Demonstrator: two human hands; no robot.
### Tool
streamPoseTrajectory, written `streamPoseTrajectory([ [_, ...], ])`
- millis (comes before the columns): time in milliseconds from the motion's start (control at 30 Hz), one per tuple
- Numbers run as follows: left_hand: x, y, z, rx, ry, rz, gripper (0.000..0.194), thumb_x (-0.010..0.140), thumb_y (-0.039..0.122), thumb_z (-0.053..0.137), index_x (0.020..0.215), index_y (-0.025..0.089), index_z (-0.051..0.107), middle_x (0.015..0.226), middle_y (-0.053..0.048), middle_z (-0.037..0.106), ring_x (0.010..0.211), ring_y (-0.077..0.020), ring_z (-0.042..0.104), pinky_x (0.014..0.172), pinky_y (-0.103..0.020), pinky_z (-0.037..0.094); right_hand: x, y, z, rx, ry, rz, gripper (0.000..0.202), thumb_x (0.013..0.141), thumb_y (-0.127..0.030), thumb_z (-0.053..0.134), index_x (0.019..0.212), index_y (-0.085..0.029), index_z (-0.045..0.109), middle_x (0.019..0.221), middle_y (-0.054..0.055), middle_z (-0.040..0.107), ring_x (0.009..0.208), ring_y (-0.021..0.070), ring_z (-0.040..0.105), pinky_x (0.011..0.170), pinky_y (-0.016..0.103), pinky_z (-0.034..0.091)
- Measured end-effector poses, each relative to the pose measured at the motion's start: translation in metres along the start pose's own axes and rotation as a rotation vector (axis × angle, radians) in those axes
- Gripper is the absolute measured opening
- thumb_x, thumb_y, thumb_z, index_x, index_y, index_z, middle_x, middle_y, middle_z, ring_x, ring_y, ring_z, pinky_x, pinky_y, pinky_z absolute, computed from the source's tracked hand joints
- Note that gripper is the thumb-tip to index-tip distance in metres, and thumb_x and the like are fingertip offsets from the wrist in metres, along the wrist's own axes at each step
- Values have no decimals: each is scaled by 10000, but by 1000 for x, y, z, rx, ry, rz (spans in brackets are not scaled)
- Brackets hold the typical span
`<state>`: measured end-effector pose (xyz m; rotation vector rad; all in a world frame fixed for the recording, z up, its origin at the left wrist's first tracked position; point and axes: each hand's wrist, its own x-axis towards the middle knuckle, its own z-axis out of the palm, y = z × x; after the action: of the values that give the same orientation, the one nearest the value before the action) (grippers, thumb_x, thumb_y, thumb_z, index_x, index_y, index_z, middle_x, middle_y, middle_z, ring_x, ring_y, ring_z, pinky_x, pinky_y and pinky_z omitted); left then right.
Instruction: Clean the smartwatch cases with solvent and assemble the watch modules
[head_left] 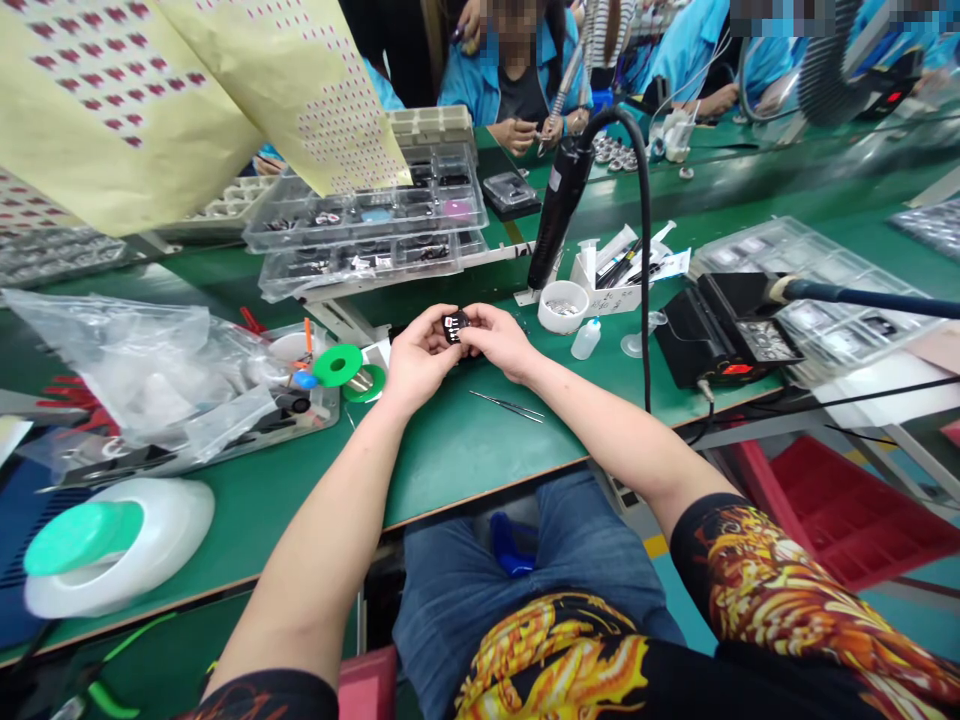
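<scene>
Between both hands, above the green bench, is a small black part (pixel 454 326) with white marks and a spot of red on its face; its exact kind cannot be made out. My left hand (pixel 421 358) grips it from the left with fingers curled round. From the right, my right hand (pixel 499 342) holds the same part, thumb on its lower edge. The fingers cover some of its outline. A pair of tweezers (pixel 507 406) lies on the bench just below the hands. A green spool of solder wire (pixel 339 366) stands left of my left hand.
Right of the hands are a white cup (pixel 564 306) of small parts, a dropper bottle (pixel 586 339) and a black soldering station (pixel 720 335). A black handheld tool (pixel 559 210) hangs above. Clear compartment trays (pixel 367 262) stand behind; a plastic bag (pixel 150 370) lies left. Co-workers sit opposite.
</scene>
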<state>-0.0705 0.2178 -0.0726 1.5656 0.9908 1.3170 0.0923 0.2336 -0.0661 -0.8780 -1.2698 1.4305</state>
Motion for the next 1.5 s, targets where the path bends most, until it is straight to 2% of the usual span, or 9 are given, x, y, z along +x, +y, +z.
streamPoseTrajectory([
  [133,-1,0,0,-6,-6,2,606,705,197,861,1292,232,710,966,-9,712,727,-122,669,696,-257,585,1,1,0,4,12,-3,206,736,-258,697,924,-183,662,722,-37,673,640,134,633,566,237,464],
  [333,-1,-1,1,-21,-9,1,611,712,193,876,1300,222,714,980,-12,733,738,-117,682,697,-240,583,1,2,1,2,44,-7,201,723,-276,714,893,-183,662,720,-41,668,621,124,631,542,224,463],
  [567,0,-3,1,-20,-10,-3,625,717,172,849,1322,225,706,991,-20,752,759,-135,718,699,-248,591,3,1,-1,33,75,59,163,771,-339,661,851,-197,665,691,-33,641,610,114,605,527,211,484],
  [800,0,-3,0,-29,-4,1,627,715,171,847,1323,222,705,994,-22,749,761,-141,725,700,-253,599,6,2,-4,84,56,98,200,742,-320,653,889,-189,693,672,-19,652,619,133,627,532,216,479],
  [1033,0,-2,-1,-31,-5,22,607,719,196,883,1301,220,711,975,-17,730,736,-122,683,691,-249,597,2,3,-4,22,14,-4,262,671,-238,708,925,-178,684,719,-32,683,635,136,636,553,233,468],
  [1300,0,-3,0,-27,0,17,619,706,188,882,1301,216,716,986,-23,732,742,-125,680,697,-252,600,2,5,-3,14,17,-5,265,699,-290,716,939,-182,679,724,-34,677,645,137,627,571,242,457],
  [1500,0,-1,0,-43,5,19,602,714,169,856,1299,213,718,1003,-23,737,740,-113,664,694,-240,580,1,2,-2,16,10,-5,332,633,-228,720,957,-181,666,766,-40,677,660,134,620,572,239,457],
])
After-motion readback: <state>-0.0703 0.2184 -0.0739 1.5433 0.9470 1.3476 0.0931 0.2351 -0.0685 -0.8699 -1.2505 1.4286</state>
